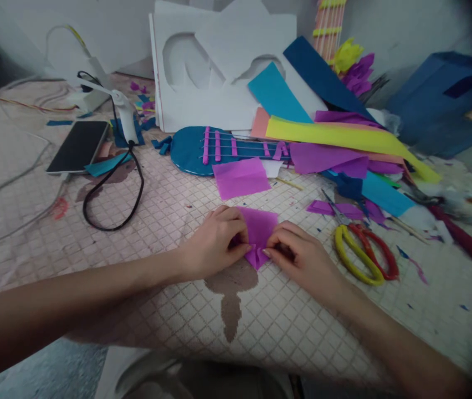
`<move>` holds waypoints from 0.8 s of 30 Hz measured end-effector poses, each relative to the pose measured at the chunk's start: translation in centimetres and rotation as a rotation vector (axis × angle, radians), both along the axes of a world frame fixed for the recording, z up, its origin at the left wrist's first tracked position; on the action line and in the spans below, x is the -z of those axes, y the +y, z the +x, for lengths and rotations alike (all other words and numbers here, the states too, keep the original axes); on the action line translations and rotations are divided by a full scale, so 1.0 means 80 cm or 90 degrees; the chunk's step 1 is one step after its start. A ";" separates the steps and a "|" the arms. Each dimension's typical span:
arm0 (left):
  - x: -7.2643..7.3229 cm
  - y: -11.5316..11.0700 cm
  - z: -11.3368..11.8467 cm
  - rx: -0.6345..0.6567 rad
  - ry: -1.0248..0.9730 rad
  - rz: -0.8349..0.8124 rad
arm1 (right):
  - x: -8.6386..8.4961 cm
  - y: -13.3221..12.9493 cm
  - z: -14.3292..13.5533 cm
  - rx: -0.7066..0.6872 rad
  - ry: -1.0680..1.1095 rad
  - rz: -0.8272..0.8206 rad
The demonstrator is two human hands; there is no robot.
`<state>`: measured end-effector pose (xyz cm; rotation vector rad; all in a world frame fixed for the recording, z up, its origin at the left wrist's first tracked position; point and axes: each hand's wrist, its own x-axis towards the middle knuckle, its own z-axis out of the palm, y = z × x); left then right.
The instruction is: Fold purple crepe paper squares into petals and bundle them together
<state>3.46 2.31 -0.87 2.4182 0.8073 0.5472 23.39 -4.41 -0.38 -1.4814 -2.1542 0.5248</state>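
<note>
"Forearms come nearest my lens: the left forearm (107, 288) and right forearm (389, 332). What's between the hands?"

"Purple crepe-paper piece (260, 224), low over the grid-patterned tablecloth (302, 332). I see its lower end creased and narrowed."

"And the grips?"

"My left hand (219, 241) pinches one side of that end between thumb and curled fingers; my right hand (298, 249) pinches the other."

"Anything close by?"

"Just beyond, I've got a loose purple sheet (242, 178) overlapping the edge of a blue model guitar (190, 151) with purple bars and thin strings. Right of the hands lie scissors (358, 252), one handle loop yellow, the other red."

"Farther out?"

"On the left, I make out a black-screened phone (80, 145) and a black cord loop (113, 227). Behind the guitar, white cut-out sheets (219, 105) stand upright, and a yellow crepe strip (327, 133) crosses its neck end."
</note>
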 end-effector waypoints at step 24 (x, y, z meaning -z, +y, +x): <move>0.003 -0.003 0.003 -0.035 0.006 0.012 | 0.006 -0.002 -0.008 0.050 -0.028 0.005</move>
